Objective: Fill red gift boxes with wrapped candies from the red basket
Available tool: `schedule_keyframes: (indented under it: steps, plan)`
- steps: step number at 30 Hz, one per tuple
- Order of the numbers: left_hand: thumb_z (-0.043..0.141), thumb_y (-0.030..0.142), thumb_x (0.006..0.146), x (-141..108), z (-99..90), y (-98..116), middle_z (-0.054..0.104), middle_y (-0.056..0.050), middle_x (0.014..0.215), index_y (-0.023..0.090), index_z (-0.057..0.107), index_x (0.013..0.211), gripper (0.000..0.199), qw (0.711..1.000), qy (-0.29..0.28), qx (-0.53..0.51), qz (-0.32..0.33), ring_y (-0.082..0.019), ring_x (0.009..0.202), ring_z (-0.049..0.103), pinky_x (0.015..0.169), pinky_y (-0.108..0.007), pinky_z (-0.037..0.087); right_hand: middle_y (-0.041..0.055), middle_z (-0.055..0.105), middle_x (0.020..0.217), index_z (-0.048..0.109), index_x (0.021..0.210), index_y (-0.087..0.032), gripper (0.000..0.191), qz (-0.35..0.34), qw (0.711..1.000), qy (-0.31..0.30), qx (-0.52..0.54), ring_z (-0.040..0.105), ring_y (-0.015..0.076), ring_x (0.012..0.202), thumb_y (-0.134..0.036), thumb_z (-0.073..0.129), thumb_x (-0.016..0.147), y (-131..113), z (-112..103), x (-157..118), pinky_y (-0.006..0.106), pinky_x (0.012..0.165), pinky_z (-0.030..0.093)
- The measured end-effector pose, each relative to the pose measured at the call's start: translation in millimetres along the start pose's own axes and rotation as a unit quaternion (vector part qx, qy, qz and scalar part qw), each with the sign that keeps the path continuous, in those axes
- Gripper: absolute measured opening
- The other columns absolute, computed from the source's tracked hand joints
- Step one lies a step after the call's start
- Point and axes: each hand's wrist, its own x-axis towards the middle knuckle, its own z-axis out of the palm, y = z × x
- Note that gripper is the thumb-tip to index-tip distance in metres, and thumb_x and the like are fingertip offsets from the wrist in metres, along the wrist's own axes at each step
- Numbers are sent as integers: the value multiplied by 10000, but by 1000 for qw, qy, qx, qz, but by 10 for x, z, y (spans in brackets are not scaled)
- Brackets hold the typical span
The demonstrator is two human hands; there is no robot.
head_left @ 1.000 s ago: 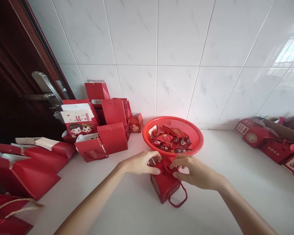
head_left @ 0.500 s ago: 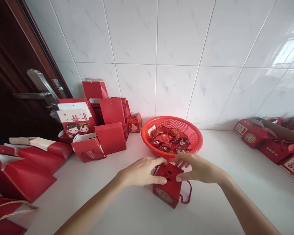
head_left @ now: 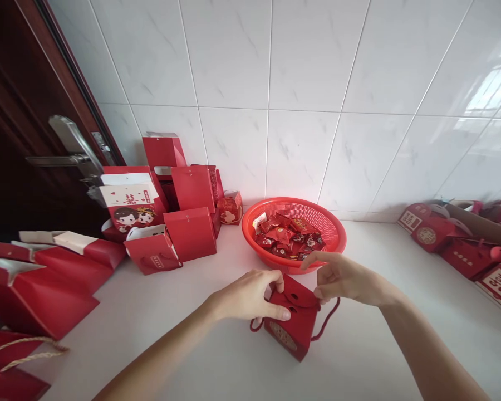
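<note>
A small red gift box (head_left: 298,326) with a round gold emblem, two holes in its folded top and a dark red cord stands on the white counter. My left hand (head_left: 253,295) grips its upper left side, thumb on the front and fingers over the top. At the box's right edge, my right hand (head_left: 342,278) pinches the cord (head_left: 329,320), thumb against curled fingers and index finger stretched out. Part of the cord is hidden behind the hand. Another loop of it shows under my left hand. Just behind is a red plastic basket (head_left: 337,236) of wrapped candies (head_left: 286,234).
Several red gift boxes (head_left: 190,234) stand at the back left by a door with a metal handle (head_left: 77,147). More red boxes (head_left: 54,289) fill the left edge. At the right, other red boxes (head_left: 463,256) line the counter (head_left: 379,345). A tiled wall (head_left: 296,156) rises behind.
My right hand has left the box's top flap, moved right and taken up the cord. The box has shifted slightly right and its flap lies lower. My left hand still grips it.
</note>
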Motion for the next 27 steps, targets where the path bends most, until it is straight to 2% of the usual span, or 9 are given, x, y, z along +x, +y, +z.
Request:
schedule_keyframes:
  steps: [4,7,10,12,16,18,21,24,27]
  plan:
    - [818,454,677,36,8,-26,585,44,730,202,532,754,389,998,44,15,29,-129,633,533,564,-245,363,-27,666,666,606,1140,-199,441,-71,991,38,111,646,167,635,-325,805,768,-59,-102,-81,324,670,496]
    - [778,405,717,22,-7,-17,603,35,719,191,586,751,289,999,28,-30,15,-134,650,523,588,-256,373,-24,663,675,634,1123,-205,395,-100,980,67,157,639,161,641,-319,807,786,-98,-127,-127,326,682,499]
    - [750,310,728,-18,-82,14,616,27,739,179,622,773,188,993,29,-107,28,-136,689,549,652,-264,410,-19,658,689,665,1061,-204,343,-110,973,94,179,636,155,666,-313,826,779,-139,-134,-161,327,715,503]
    - [765,280,717,-65,-159,52,633,18,764,174,627,792,190,982,37,-176,49,-138,730,571,695,-264,426,-25,639,680,678,1033,-205,341,-116,969,109,188,614,146,654,-321,845,760,-165,-147,-189,319,701,501]
    - [780,278,754,-185,-284,150,628,30,697,180,628,888,225,939,51,-333,70,-114,638,573,639,-248,424,-10,636,711,699,985,-205,315,-125,964,142,187,572,129,653,-326,862,743,-211,-161,-252,289,656,487]
    - [771,264,786,-227,-292,186,676,3,798,180,647,961,230,903,56,-418,85,-112,659,603,653,-249,459,22,677,793,706,967,-207,300,-133,962,153,185,599,147,716,-322,863,740,-230,-129,-267,287,661,496]
    - [736,206,831,-242,-218,211,731,-72,1045,169,676,1070,250,862,42,-492,115,-165,854,699,808,-300,532,45,711,877,704,950,-213,271,-145,963,143,180,639,171,785,-326,849,752,-250,-20,-250,301,690,524]
    - [695,140,856,-225,-82,218,729,-102,1189,167,694,1134,280,848,13,-507,153,-231,1071,708,999,-371,510,33,716,881,685,989,-221,275,-134,971,119,159,663,174,795,-354,817,787,-257,121,-209,320,733,546]
    - [659,131,891,-220,43,227,687,-104,1314,189,698,1206,323,847,-14,-500,180,-263,1217,655,1101,-424,463,26,722,846,657,1055,-221,317,-112,981,130,95,671,180,782,-387,782,816,-259,251,-181,332,740,545]
